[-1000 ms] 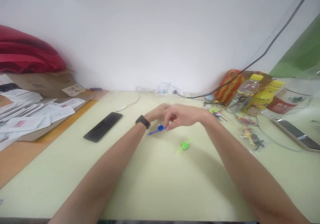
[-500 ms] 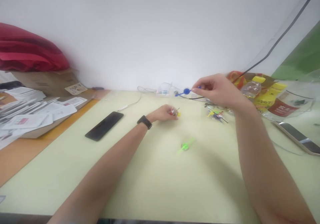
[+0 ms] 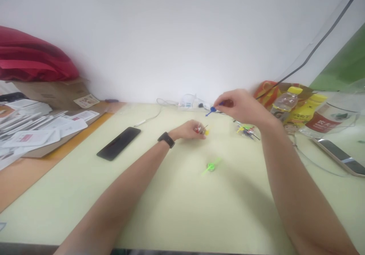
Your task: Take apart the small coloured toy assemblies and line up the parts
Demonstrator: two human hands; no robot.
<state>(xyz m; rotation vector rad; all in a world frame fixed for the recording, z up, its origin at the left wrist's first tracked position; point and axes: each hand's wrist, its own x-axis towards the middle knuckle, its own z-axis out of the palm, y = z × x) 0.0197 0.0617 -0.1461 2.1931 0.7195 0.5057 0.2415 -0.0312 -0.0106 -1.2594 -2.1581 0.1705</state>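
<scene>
Between the thumb and fingers of my right hand [image 3: 241, 105] is a blue plastic spinner arrow [image 3: 212, 110] with a round middle, held above the table with its tip pointing down to the left. Lower and to the left, my left hand [image 3: 189, 129] is closed around small red, white and yellow plastic pieces [image 3: 206, 132]; fingers hide part of them. A bright green spinner arrow [image 3: 211, 167] lies on the table nearer to me, on a small round base. Under my right wrist sits a small pile of mixed coloured pieces [image 3: 246, 130].
A black phone [image 3: 119, 143] lies left of my left hand; another phone [image 3: 340, 156] is at the right. Bottles [image 3: 288, 98] and yellow packets [image 3: 306, 112] stand back right. Papers [image 3: 37, 133] and a cardboard box [image 3: 51, 93] fill the left. A cable [image 3: 155, 116] runs along the wall.
My right hand has shifted slightly left and down with the blue arrow, which now tilts more steeply. My left hand has moved slightly right. The green arrow stays put.
</scene>
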